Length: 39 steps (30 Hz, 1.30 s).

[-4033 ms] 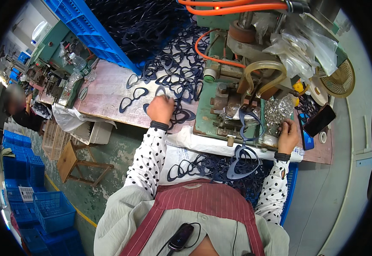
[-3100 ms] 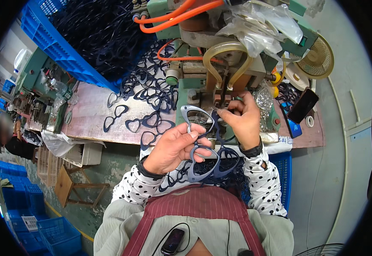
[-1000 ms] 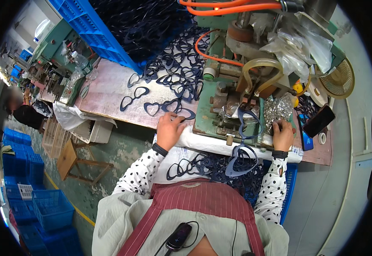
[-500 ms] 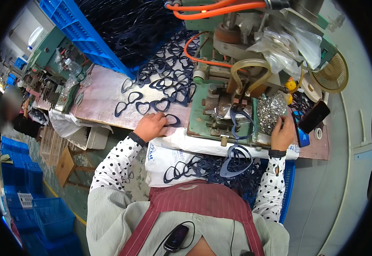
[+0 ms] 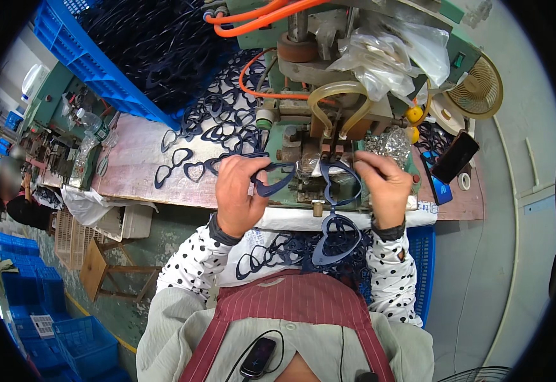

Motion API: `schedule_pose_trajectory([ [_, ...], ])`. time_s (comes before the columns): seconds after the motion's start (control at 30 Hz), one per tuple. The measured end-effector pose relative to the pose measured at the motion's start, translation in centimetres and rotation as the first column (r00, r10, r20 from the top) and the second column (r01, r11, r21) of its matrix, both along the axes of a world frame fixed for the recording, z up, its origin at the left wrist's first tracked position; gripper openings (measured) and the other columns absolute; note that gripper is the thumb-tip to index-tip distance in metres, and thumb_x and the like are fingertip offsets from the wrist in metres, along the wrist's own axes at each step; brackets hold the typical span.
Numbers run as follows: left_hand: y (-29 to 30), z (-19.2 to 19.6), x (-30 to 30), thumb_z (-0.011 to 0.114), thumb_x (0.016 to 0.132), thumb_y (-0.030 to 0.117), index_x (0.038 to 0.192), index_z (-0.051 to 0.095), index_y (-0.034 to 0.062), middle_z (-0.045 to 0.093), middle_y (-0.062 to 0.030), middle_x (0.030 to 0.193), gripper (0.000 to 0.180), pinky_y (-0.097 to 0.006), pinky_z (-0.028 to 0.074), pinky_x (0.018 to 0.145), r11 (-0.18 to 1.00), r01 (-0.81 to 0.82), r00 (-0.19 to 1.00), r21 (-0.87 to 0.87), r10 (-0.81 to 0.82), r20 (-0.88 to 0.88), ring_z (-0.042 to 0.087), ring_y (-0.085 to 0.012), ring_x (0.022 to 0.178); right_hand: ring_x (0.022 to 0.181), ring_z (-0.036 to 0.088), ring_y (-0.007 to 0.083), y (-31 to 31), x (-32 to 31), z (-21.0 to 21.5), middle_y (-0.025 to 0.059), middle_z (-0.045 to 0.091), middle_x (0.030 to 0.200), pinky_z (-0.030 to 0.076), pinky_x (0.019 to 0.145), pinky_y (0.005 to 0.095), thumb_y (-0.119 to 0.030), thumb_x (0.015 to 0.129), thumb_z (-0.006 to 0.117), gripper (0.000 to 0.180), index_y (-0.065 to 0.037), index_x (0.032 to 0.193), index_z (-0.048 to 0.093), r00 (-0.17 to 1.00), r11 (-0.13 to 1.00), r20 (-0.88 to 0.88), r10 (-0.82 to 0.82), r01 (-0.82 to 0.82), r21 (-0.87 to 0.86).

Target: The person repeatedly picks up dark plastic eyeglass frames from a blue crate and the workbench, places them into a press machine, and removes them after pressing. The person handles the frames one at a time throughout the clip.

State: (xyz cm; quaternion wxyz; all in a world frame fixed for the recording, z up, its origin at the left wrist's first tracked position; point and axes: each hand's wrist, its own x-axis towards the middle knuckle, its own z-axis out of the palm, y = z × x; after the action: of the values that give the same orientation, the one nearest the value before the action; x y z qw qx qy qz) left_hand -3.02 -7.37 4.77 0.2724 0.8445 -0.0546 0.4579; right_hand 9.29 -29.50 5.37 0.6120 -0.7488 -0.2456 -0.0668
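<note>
Left hand (image 5: 241, 194) pinched a dark blue looped piece (image 5: 277, 186) between thumb and fingers, left of the green machine (image 5: 313, 71). Right hand (image 5: 386, 188) was near the machine's right side, thumb and fingers close together; whether they held something small, I could not tell. Between the hands, a double-looped blue piece (image 5: 333, 210) drooped over the near edge. Farther left, loose pieces (image 5: 217, 105) covered the table (image 5: 128, 165) beside a blue crate (image 5: 112, 79).

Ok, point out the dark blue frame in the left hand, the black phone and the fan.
Dark blue frame (image 5: 271, 190): head view, on its lower rim.
Black phone (image 5: 455, 157): head view, middle of its screen.
Fan (image 5: 477, 86): head view, middle of its grille.
</note>
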Motion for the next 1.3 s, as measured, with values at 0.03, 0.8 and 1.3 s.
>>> schedule_pose_trajectory([
  [0.03, -0.5, 0.4, 0.2, 0.061, 0.08, -0.002, 0.103, 0.061, 0.0001, 0.063, -0.013, 0.088, 0.023, -0.04, 0.045, 0.076, 0.999, 0.031, 0.999, -0.038, -0.03, 0.011, 0.059, -0.0317, 0.078, 0.073, 0.058, 0.0073, 0.5, -0.4, 0.3, 0.0039, 0.067, 0.084, 0.045, 0.067, 0.02, 0.0, 0.08, 0.071, 0.017, 0.001, 0.097, 0.073, 0.997, 1.0, -0.071, 0.02, -0.021, -0.002],
  [0.8, -2.2, 4.9, 3.5, 0.054, 0.098, 0.01, 0.104, 0.061, -0.004, 0.069, -0.0114, 0.09, 0.016, -0.026, 0.052, 0.071, 0.775, 0.156, 0.987, -0.612, -0.152, 0.06, 0.068, -0.0156, 0.079, 0.066, 0.045, 0.003, 4.8, -1.1, -1.0, 0.0037, 0.069, 0.085, 0.04, 0.061, 0.0182, 0.0, 0.075, 0.073, 0.041, 0.004, 0.111, 0.054, 0.977, 0.943, -0.202, 0.074, -0.003, 0.332],
  [1.3, -4.8, -0.4, 1.7, 0.061, 0.081, 0.002, 0.117, 0.06, -0.0004, 0.063, -0.015, 0.12, 0.037, -0.044, 0.05, 0.096, 0.819, 0.525, 0.842, 0.231, -0.54, -0.001, 0.063, -0.0289, 0.106, 0.076, 0.06, 0.0107, 3.3, 0.1, -0.7, 0.0066, 0.07, 0.089, 0.049, 0.072, 0.0254, -0.002, 0.077, 0.073, 0.049, 0.001, 0.121, 0.05, 0.996, 0.985, -0.085, 0.01, 0.005, 0.17],
])
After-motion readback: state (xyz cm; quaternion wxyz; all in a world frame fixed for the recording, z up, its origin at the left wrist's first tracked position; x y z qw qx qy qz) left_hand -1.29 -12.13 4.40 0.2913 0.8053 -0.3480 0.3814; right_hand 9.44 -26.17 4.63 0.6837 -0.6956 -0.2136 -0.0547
